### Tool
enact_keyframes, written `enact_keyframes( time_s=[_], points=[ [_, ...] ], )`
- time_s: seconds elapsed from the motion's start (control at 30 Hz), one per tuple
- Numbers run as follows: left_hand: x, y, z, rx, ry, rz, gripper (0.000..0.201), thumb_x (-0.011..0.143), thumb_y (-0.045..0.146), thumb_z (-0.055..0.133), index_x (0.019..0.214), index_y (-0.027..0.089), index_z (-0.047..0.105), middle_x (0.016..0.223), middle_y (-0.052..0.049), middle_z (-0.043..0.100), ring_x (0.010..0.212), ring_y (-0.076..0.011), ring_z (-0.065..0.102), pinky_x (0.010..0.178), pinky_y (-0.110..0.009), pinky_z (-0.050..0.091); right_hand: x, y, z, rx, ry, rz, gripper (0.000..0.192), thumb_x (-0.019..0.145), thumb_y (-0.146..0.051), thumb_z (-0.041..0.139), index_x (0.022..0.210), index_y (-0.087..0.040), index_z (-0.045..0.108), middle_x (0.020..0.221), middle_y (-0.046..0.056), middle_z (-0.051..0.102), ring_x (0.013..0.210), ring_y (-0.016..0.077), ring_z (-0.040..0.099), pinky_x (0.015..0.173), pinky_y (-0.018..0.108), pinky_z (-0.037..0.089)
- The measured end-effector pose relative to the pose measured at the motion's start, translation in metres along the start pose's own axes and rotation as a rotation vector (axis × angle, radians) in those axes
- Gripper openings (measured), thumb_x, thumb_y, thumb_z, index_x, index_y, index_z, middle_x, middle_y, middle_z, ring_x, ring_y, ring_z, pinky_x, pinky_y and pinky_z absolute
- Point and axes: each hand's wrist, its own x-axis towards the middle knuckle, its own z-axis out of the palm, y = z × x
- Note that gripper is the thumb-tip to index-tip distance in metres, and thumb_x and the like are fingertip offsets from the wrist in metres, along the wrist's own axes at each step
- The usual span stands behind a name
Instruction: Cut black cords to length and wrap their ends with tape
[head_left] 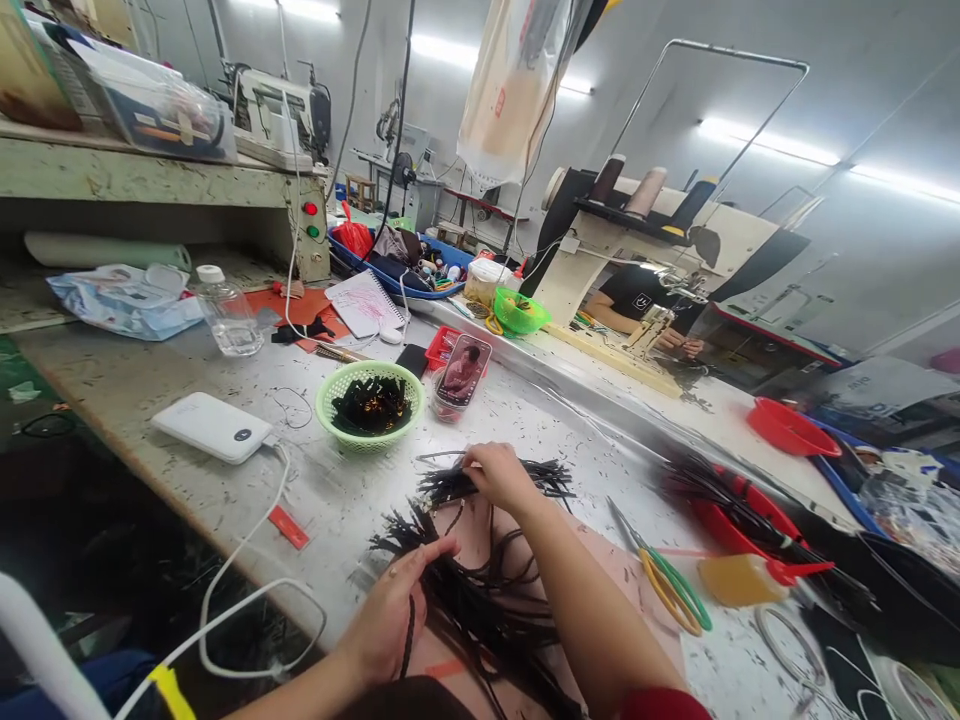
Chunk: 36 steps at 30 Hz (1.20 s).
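My left hand (394, 610) rests near the table's front edge, fingers closed around a black braided cord that hangs down from it. My right hand (499, 475) reaches forward and pinches the end of a bundle of black cords (480, 480) lying on the table. A larger heap of black cords (480, 600) spreads between my forearms, partly over a pinkish sheet (600, 570). A green basket (371, 405) with dark small pieces stands just beyond the hands.
A phone (463, 370) leans in a red tray. White power bank (212, 427) with cable lies left. Scissors (664, 580) and a glue bottle (742, 578) lie right, near red trays. A water bottle (229, 312) stands behind. Another person works at a sewing machine (645, 300).
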Motion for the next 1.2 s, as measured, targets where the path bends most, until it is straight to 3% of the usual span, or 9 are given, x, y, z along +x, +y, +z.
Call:
enact_keyframes(
  time_s=[0.27,0.43,0.6,0.67,0.93,1.0,1.1,1.2],
  points=[
    [0.001,-0.002,-0.001,-0.033,-0.03,-0.023,0.032,0.073,0.04,0.053,0.09,0.019,0.07,0.104,-0.007,0.067,0.113,-0.0246,0.046,0.102,-0.035,0.027,-0.005,-0.006,0.013,-0.015,0.022,-0.019,0.013,0.075,-0.012,0.056,0.085,-0.019,0.059,0.09,0.005,0.064,0.088,0.0196,0.053,0.08,0.033,0.032],
    [0.001,-0.001,0.0,-0.056,-0.007,-0.001,0.031,0.071,0.04,0.055,0.088,0.018,0.071,0.102,-0.007,0.068,0.11,-0.0249,0.049,0.101,-0.037,0.028,-0.017,-0.004,0.003,0.0,0.085,0.032,0.011,0.077,-0.011,0.051,0.083,-0.018,0.056,0.082,0.004,0.063,0.079,0.0177,0.056,0.072,0.029,0.038],
    [0.001,-0.002,0.001,-0.084,-0.014,-0.007,0.03,0.071,0.038,0.055,0.09,0.02,0.07,0.103,-0.006,0.068,0.112,-0.0239,0.049,0.103,-0.036,0.027,-0.05,-0.019,-0.015,0.147,0.34,0.075,0.007,0.081,-0.02,0.048,0.082,-0.017,0.055,0.078,0.005,0.06,0.071,0.0163,0.056,0.063,0.025,0.042],
    [0.0,-0.003,0.001,-0.109,-0.027,-0.01,0.03,0.071,0.038,0.055,0.09,0.02,0.07,0.105,-0.006,0.067,0.113,-0.0242,0.047,0.103,-0.036,0.026,-0.065,-0.031,-0.013,0.204,0.381,0.083,0.008,0.08,-0.021,0.048,0.078,-0.018,0.055,0.074,0.005,0.059,0.068,0.016,0.055,0.061,0.025,0.042],
    [0.002,-0.002,0.0,-0.043,-0.074,0.037,0.03,0.074,0.034,0.052,0.096,0.02,0.068,0.108,-0.004,0.066,0.114,-0.0223,0.047,0.104,-0.034,0.025,-0.094,-0.072,0.029,0.351,0.27,0.173,0.012,0.077,-0.014,0.049,0.075,-0.017,0.06,0.071,0.004,0.059,0.066,0.0146,0.055,0.059,0.024,0.043],
    [0.002,0.0,0.001,-0.043,-0.057,0.021,0.029,0.073,0.035,0.054,0.093,0.021,0.069,0.106,-0.004,0.067,0.112,-0.0226,0.048,0.103,-0.034,0.028,-0.095,-0.072,0.026,0.34,0.236,0.12,0.012,0.076,-0.013,0.051,0.075,-0.017,0.062,0.074,0.004,0.06,0.072,0.016,0.055,0.065,0.026,0.043],
    [0.001,0.001,0.003,-0.062,-0.055,-0.019,0.029,0.071,0.037,0.056,0.091,0.021,0.07,0.102,-0.004,0.068,0.111,-0.0232,0.05,0.1,-0.034,0.031,-0.089,-0.06,0.009,0.38,0.086,0.015,0.01,0.072,-0.014,0.057,0.073,-0.019,0.065,0.077,0.003,0.06,0.079,0.0161,0.055,0.072,0.027,0.043],
    [0.001,0.002,0.003,-0.044,-0.062,-0.016,0.03,0.071,0.038,0.056,0.092,0.02,0.07,0.101,-0.005,0.069,0.11,-0.0234,0.05,0.1,-0.034,0.031,-0.069,-0.036,-0.009,0.398,0.013,0.056,0.012,0.074,-0.014,0.056,0.074,-0.019,0.066,0.076,0.002,0.061,0.073,0.013,0.056,0.069,0.024,0.043]
  ],
)
